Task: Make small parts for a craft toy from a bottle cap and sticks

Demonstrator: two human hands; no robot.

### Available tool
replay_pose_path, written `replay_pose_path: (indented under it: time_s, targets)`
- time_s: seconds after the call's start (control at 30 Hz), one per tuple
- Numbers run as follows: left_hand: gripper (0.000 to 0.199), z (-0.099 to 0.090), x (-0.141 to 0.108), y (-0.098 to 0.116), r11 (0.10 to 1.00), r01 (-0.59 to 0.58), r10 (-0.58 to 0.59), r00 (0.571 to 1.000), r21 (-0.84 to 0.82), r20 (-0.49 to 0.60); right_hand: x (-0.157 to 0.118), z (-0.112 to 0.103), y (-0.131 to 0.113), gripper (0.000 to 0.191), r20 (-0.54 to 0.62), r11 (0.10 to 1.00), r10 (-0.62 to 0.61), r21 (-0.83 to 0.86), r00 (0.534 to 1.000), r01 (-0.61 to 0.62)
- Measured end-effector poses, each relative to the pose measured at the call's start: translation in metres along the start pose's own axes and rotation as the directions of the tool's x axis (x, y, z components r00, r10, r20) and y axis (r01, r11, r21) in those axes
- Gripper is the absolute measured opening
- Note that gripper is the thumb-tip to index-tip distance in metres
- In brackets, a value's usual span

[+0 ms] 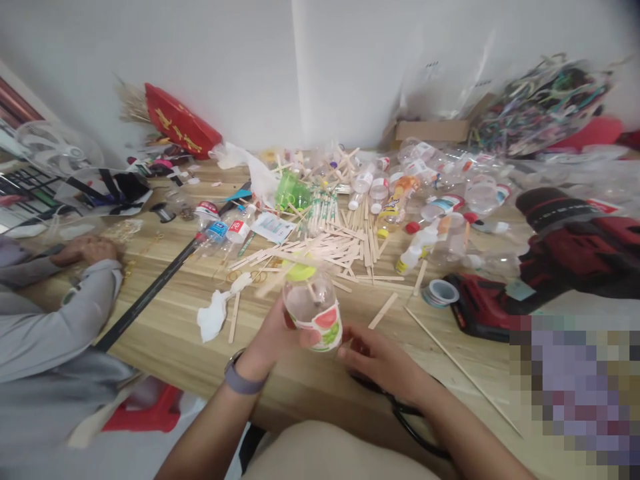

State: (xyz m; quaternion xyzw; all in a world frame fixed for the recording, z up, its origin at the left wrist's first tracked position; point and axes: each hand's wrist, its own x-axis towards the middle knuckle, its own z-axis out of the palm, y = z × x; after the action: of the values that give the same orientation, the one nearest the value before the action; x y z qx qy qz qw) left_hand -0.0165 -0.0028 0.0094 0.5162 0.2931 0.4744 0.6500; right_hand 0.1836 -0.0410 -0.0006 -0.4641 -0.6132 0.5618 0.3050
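My left hand (278, 337), a watch on its wrist, is wrapped round a clear plastic bottle (307, 307) with a fruit label. The bottle stands nearly upright above the table's front part. On its yellow-green cap (301, 270) are pale strips like wooden sticks, smeared by motion. Beside the bottle's lower right side is my right hand (377, 360), fingers loosely bent and apart, holding nothing I can see. Its fingertips are very near the label; whether they touch it I cannot tell. Behind the bottle lies a heap of flat wooden sticks (320, 241).
A red and black power drill (565, 247) lies at right near a tape roll (440, 293). Several plastic bottles (445, 233) crowd the back right. A thin rod (463, 370) and crumpled tissue (213, 317) lie on the table. At left rests a co-worker's arm (83, 320).
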Motion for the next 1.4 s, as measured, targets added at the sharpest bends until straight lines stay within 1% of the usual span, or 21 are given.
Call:
replay_pose_path:
  time_s: [0.07, 0.17, 0.27, 0.33, 0.43, 0.47, 0.5, 0.57, 0.6, 0.67, 0.7, 0.73, 0.8, 0.83, 0.9, 0.97, 1.0, 1.1, 1.3, 1.4]
  targets:
    - [0.069, 0.001, -0.001, 0.000, 0.999, 0.007, -0.007, 1.000, -0.036, -0.001, -0.002, 0.004, -0.003, 0.022, 0.001, 0.999, 0.006, 0.048, 1.000, -0.006]
    - [0.078, -0.001, 0.000, 0.005, 0.997, -0.010, 0.006, 0.999, -0.075, -0.053, -0.008, 0.005, 0.000, 0.035, -0.082, 0.990, 0.035, 0.138, 0.996, -0.023]
    - [0.082, -0.012, 0.000, 0.011, 0.996, -0.055, 0.041, 0.982, -0.072, -0.182, -0.020, -0.008, 0.008, 0.038, -0.224, 0.968, 0.095, 0.247, 0.970, -0.038]
    - [0.080, -0.019, -0.001, 0.012, 0.996, -0.066, 0.049, 0.967, -0.058, -0.251, -0.029, -0.024, 0.012, 0.038, -0.333, 0.939, 0.141, 0.343, 0.932, -0.019]
    - [0.078, -0.026, -0.004, 0.009, 0.997, -0.064, 0.048, 0.957, -0.046, -0.285, -0.039, -0.050, 0.012, 0.050, -0.486, 0.873, 0.193, 0.481, 0.852, 0.076]
    - [0.079, -0.027, -0.005, 0.007, 0.997, -0.062, 0.045, 0.955, -0.050, -0.293, -0.042, -0.058, 0.010, 0.051, -0.534, 0.841, 0.229, 0.529, 0.814, 0.110]
    - [0.079, -0.027, -0.005, 0.005, 0.996, -0.063, 0.044, 0.953, -0.055, -0.300, -0.045, -0.066, 0.009, 0.052, -0.586, 0.778, 0.307, 0.608, 0.750, 0.157]
    - [0.079, -0.029, -0.006, 0.001, 0.996, -0.068, 0.048, 0.945, -0.050, -0.322, -0.051, -0.080, 0.007, 0.046, -0.636, 0.722, 0.353, 0.651, 0.686, 0.232]
    - [0.079, -0.031, -0.006, 0.001, 0.997, -0.073, 0.056, 0.938, -0.036, -0.341, -0.054, -0.086, 0.007, 0.042, -0.669, 0.692, 0.364, 0.660, 0.648, 0.292]
    - [0.079, -0.035, -0.005, 0.000, 0.996, -0.084, 0.080, 0.921, 0.006, -0.382, -0.058, -0.095, 0.010, 0.036, -0.730, 0.648, 0.355, 0.642, 0.583, 0.410]
    - [0.078, -0.037, -0.005, 0.000, 0.996, -0.083, 0.092, 0.914, 0.039, -0.395, -0.059, -0.098, 0.012, 0.033, -0.750, 0.629, 0.354, 0.633, 0.558, 0.452]
    - [0.076, -0.038, -0.005, 0.001, 0.994, -0.080, 0.102, 0.911, 0.072, -0.400, -0.059, -0.099, 0.015, 0.031, -0.757, 0.619, 0.356, 0.631, 0.548, 0.468]
    - [0.070, -0.038, -0.005, 0.003, 0.989, -0.064, 0.110, 0.917, 0.132, -0.382, -0.055, -0.095, 0.018, 0.032, -0.733, 0.614, 0.377, 0.655, 0.566, 0.440]
    - [0.067, -0.036, -0.005, 0.004, 0.985, -0.050, 0.107, 0.927, 0.165, -0.361, -0.051, -0.091, 0.018, 0.034, -0.711, 0.619, 0.391, 0.673, 0.584, 0.405]
    - [0.064, -0.029, -0.004, 0.007, 0.975, -0.029, 0.097, 0.947, 0.218, -0.307, -0.042, -0.078, 0.015, 0.042, -0.657, 0.638, 0.397, 0.700, 0.641, 0.322]
    - [0.067, -0.020, -0.003, 0.011, 0.965, -0.025, 0.094, 0.962, 0.261, -0.256, -0.034, -0.064, 0.010, 0.043, -0.617, 0.677, 0.344, 0.685, 0.708, 0.268]
    - [0.070, -0.016, -0.002, 0.012, 0.962, -0.024, 0.091, 0.967, 0.273, -0.236, -0.030, -0.057, 0.006, 0.043, -0.613, 0.702, 0.304, 0.661, 0.729, 0.263]
    - [0.078, -0.010, -0.002, 0.013, 0.959, -0.012, 0.071, 0.978, 0.282, -0.197, -0.023, -0.042, -0.003, 0.041, -0.595, 0.759, 0.223, 0.603, 0.772, 0.246]
    - [0.083, -0.014, -0.007, -0.001, 0.915, -0.032, 0.111, 0.978, 0.401, -0.175, -0.016, -0.022, -0.018, 0.036, -0.443, 0.834, 0.127, 0.532, 0.888, 0.146]
    - [0.087, -0.012, -0.008, -0.006, 0.885, -0.035, 0.116, 0.982, 0.464, -0.148, -0.014, -0.013, -0.023, 0.037, -0.382, 0.861, 0.086, 0.493, 0.920, 0.124]
